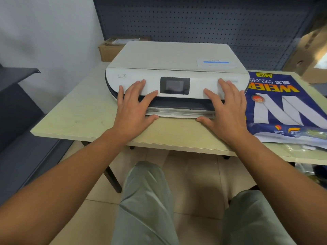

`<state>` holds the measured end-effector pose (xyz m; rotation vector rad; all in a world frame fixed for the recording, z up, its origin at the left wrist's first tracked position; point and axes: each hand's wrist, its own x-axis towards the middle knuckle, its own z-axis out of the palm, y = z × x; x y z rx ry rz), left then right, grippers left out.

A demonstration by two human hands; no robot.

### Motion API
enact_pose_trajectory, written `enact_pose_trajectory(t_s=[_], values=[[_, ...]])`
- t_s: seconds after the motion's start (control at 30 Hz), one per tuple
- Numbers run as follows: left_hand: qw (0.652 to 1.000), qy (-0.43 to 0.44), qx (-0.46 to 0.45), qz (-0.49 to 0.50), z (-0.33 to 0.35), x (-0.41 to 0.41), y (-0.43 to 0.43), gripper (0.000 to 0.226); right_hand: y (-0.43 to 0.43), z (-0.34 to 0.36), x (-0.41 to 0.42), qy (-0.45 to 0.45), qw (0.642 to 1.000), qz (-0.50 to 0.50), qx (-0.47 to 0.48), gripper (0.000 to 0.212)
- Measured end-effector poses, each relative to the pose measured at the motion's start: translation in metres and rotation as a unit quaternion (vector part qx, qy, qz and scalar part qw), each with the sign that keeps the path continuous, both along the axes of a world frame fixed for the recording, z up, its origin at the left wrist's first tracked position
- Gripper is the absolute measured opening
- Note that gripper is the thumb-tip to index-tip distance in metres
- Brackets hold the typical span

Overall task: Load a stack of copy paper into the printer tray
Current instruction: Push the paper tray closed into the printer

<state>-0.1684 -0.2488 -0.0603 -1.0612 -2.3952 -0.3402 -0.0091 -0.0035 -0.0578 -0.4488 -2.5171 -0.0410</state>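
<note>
A white printer (pixel 174 57) with a small dark screen (pixel 174 85) stands on a beige table (pixel 79 110). At its lower front, the paper tray (pixel 178 114) shows a thin white stack of copy paper, its front edge just proud of the printer. My left hand (pixel 135 105) lies flat with spread fingers on the printer's front left, its thumb at the tray's front edge. My right hand (pixel 224 106) mirrors it on the front right, thumb against the tray's edge. Neither hand grips anything.
A blue opened copy paper wrapper (pixel 283 106) lies on the table right of the printer. Cardboard boxes sit behind the printer (pixel 109 50) and at the far right (pixel 307 59). A dark pegboard wall (pixel 212 20) stands behind. My knees are under the table's front edge.
</note>
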Motion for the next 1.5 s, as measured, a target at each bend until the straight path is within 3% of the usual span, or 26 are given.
enact_pose_trajectory(t_s=[0.6,1.5], values=[[0.999,0.024,0.042,0.012,-0.0012,-0.0021,0.0031,0.054,0.0017,-0.0064,-0.0042,0.037,0.999,-0.009,0.018,0.062],[0.999,0.018,0.038,0.0,0.0025,0.0037,0.0084,0.051,-0.0011,-0.0028,-0.0007,0.003,0.999,-0.026,0.026,0.058]])
